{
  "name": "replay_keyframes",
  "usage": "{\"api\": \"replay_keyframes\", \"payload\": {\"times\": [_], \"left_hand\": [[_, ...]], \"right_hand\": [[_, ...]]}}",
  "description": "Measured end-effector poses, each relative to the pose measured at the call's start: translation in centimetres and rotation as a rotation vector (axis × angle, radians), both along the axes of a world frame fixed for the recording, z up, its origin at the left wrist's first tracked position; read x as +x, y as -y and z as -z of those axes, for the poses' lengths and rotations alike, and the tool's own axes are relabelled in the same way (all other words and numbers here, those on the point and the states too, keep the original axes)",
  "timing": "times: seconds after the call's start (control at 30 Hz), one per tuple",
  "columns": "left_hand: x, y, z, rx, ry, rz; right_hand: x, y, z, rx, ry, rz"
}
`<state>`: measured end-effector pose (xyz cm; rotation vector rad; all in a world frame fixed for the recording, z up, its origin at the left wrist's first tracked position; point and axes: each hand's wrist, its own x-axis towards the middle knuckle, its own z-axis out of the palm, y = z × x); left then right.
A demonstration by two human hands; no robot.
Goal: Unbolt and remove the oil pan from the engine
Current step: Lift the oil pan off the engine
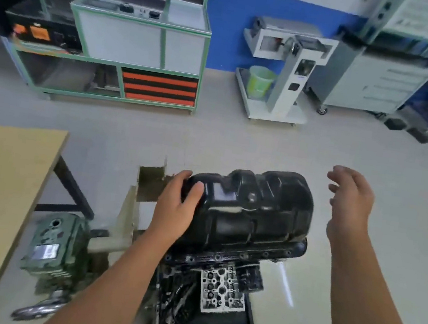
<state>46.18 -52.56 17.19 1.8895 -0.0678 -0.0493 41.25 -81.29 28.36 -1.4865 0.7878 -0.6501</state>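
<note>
In the lower middle of the frame, the black oil pan (249,212) sits on top of the engine (207,283), its bolted rim along the lower edge just above the engine's grey metal face. The left hand (177,206) grasps the pan's left end, thumb on the upper surface and fingers curled round the far side. The right hand (349,204) is released, fingers loosely spread in the air to the right of the pan, near it but not touching.

Just left of the engine stands a pale cream bracket (126,221), and from it a shaft runs to a worn green gearbox (57,247) at the lower left, with a shiny metal handwheel (38,307) below that. The bracket crowds the pan's left end, right behind the gripping hand. A tan wooden tabletop (0,188) fills the left edge of the frame, with dark legs under it.

Across the pale floor (237,143), in the upper left, stands a green-framed bench (130,42) with grey panels and an orange-and-black striped panel low down. In the upper middle, against a blue wall (231,22), is a white machine stand (282,70) with a light green bucket (260,82) on its base. To the upper right is a grey drawer cabinet (376,80) on wheels. All of these are well apart from the engine.
</note>
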Motion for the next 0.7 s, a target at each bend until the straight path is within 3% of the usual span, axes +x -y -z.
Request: {"api": "replay_keyframes", "payload": {"times": [0.1, 0.2, 0.3, 0.37, 0.47, 0.57, 0.6, 0.7], "left_hand": [[0.3, 1.5, 1.4, -0.075, -0.028, -0.063], [-0.7, 0.4, 3.2, -0.122, -0.02, 0.087], [-2.2, -1.4, 4.3, -0.079, -0.031, 0.144], [-3.5, -1.0, 4.7, -0.037, -0.044, 0.012], [-5.1, 1.5, 4.1, -0.065, -0.142, -0.389], [-5.0, 1.9, 3.4, 0.203, -0.236, -0.555], [-4.8, 1.6, 3.3, 0.173, -0.303, -0.564], [-4.4, 0.9, 2.7, -0.171, -0.388, -0.61]], "right_hand": [[0.3, 3.4, 4.9, 0.067, -0.064, -0.148], [0.2, 3.5, 9.1, 0.144, -0.107, -0.41], [0.2, 3.9, 11.0, 0.232, -0.117, -0.461], [0.0, 4.4, 11.4, 0.269, -0.152, -0.475], [-0.2, 4.1, 11.8, 0.275, -0.17, -0.479], [-0.5, 3.4, 11.7, 0.244, -0.129, -0.47], [-0.5, 3.3, 11.5, 0.227, -0.103, -0.481], [-0.5, 2.7, 10.8, 0.203, -0.039, -0.52]]}}
